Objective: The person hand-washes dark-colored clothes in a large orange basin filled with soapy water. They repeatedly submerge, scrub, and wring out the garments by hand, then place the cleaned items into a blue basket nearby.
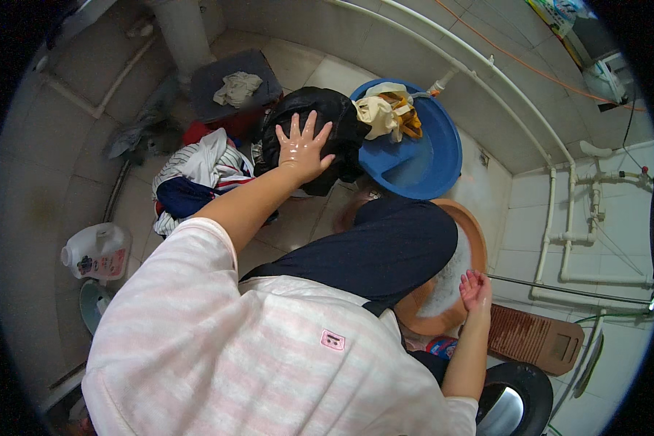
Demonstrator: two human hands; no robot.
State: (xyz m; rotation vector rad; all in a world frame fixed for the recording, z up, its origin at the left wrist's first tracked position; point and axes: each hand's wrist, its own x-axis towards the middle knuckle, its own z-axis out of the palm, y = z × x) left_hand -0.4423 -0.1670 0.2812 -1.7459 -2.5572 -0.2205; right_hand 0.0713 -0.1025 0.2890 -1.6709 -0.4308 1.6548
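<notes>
Spread fingers and a wet, shiny back mark my left hand [301, 148], which lies over a bundle of black clothing [335, 111]. The bundle stands beside the rim of a blue plastic basin [441, 163]. In that basin, cream and mustard-yellow cloth [384, 114] is heaped at the near-left side, above cloudy water. My right hand [475, 291] is raised at the right edge of an orange-brown basin [471, 234], its fingers loosely curled and nothing seen in them. White suds [451, 278] fill part of this basin, and my leg hides the rest.
Striped, white and navy clothes [207, 163] lie piled on the tiled floor. A pale cloth [238, 89] rests on a grey stool or box lid [204, 82]. Leftward stands a translucent jug [99, 250]. A brown washboard [528, 335], a black round container [539, 384] and white pipes [545, 218] are rightward.
</notes>
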